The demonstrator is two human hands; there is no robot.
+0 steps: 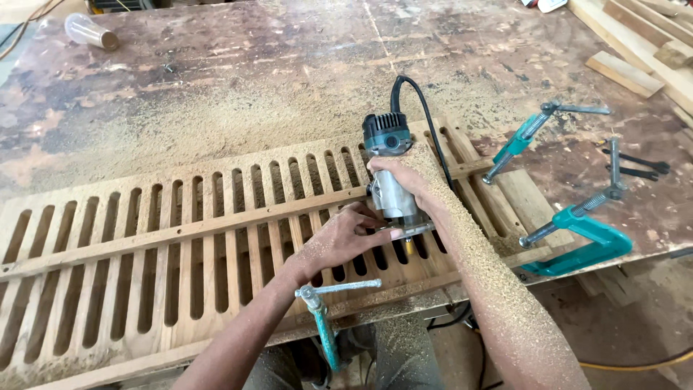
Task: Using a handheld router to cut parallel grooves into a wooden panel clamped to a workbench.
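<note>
— Sawdust everywhere on the workbench (216, 79); why is the slotted wooden panel (180, 238) clamped down?

— So it can't shift: teal clamps (577, 238) pin its edges to the bench.

— And the trim router (390, 180)?

— Upright on the panel near its right end. The right hand (401, 177) is wrapped tight around its body; the left hand (346, 235) presses flat-fingered against its base, steadying it.

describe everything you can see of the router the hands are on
The trim router stands upright on the slotted wooden panel. It has a dark teal vented cap, a silver-grey body and a clear base plate with a brass-coloured piece below. A black cord loops from its top. The right hand grips the body; the left hand touches the base. Sawdust surrounds it.
</note>
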